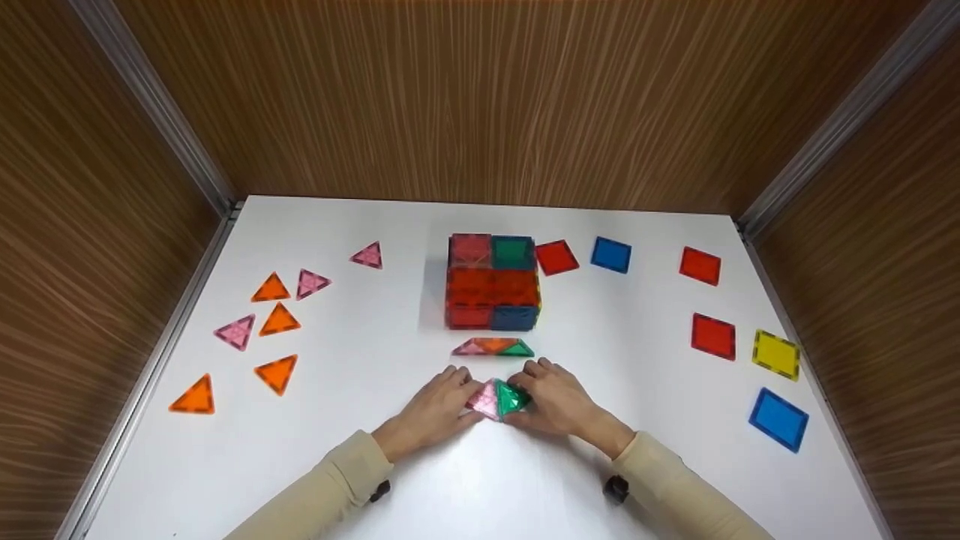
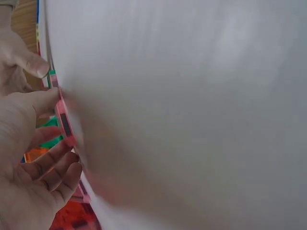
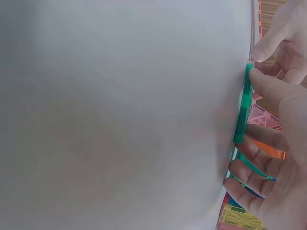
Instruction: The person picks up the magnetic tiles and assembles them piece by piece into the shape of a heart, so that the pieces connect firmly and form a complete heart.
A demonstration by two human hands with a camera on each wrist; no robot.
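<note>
Your white table (image 1: pixel 600 352) carries everything, with the red, green and blue tile block (image 1: pixel 493 285) standing towards its far side. Nearer you, your left hand (image 1: pixel 433 406) and right hand (image 1: pixel 559 401) face each other, each pinching a tile between thumb and fingers. Between them and the block lies a low strip (image 1: pixel 495 346) of pink, orange and green triangles. Smallest are the tiles you hold: the pink triangle (image 1: pixel 487 400) in your left, the green triangle (image 1: pixel 512 399) in your right, edge to edge at the table's near middle. They look like light, stiff plastic with smooth, probably slippery faces, hard to break but easily knocked askew; best take them by the outer edges and corners, leaving the seam free. You'll find no readable brand, label or writing.
</note>
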